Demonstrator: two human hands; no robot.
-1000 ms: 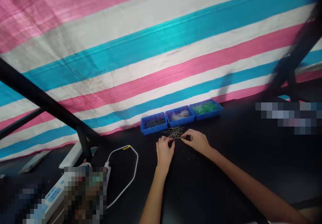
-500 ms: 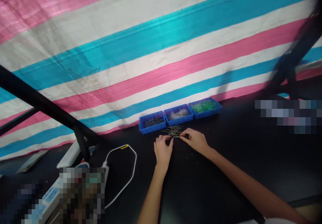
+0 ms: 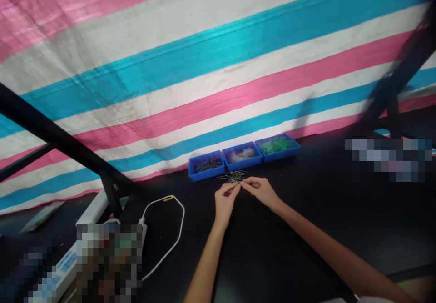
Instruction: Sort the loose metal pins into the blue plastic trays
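My left hand (image 3: 225,201) and my right hand (image 3: 261,191) meet at their fingertips, just in front of a loose pile of thin metal pins (image 3: 235,175) that look like nails or screws. Thumb and forefinger are pinched together on each hand. Whatever lies between them is too small to make out. Behind the pile stands a blue tray (image 3: 206,174) of similar dark metal pins. Beside it are a second blue tray (image 3: 244,162) of clear plastic pieces and a third blue tray (image 3: 281,152) of green pieces.
On the black table (image 3: 272,257), a white cable (image 3: 182,230) loops at the left near a white power strip (image 3: 66,266). Striped sheeting (image 3: 218,76) hangs behind the trays. Dark metal frame bars (image 3: 61,139) slope in at both sides. Blurred patches cover items at left and right.
My left hand has moved right and its thumb and forefinger have closed into a pinch. My right hand has shifted slightly left, so the fingertips now meet.
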